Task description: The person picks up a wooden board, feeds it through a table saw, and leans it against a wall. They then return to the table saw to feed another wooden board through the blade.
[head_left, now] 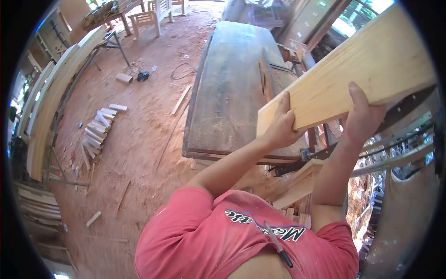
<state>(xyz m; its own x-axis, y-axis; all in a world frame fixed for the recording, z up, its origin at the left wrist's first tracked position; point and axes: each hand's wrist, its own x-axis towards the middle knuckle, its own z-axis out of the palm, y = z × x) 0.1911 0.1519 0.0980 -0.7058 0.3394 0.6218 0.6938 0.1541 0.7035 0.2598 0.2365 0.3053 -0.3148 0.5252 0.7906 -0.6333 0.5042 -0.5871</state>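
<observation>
Both of my hands hold a long pale wooden plank [353, 69] that slopes up towards the upper right. My left hand [278, 128] grips its lower left end, with fingers curled over the end edge. Further along, my right hand [362, 116] clasps the plank's near edge, thumb pressed up on its face. The plank hangs above the right side of a dark, worn machine table [227, 93]. My red shirt [209, 237] fills the bottom of the view, and a pen [278, 244] is clipped at its neck.
Short wood offcuts [97, 130] lie in a heap on the sawdust-covered floor at left. Long curved boards [51, 97] rest on a metal stand along the left edge. Wooden furniture frames [153, 16] stand at the back. Metal bars and machine parts [399, 153] crowd the right.
</observation>
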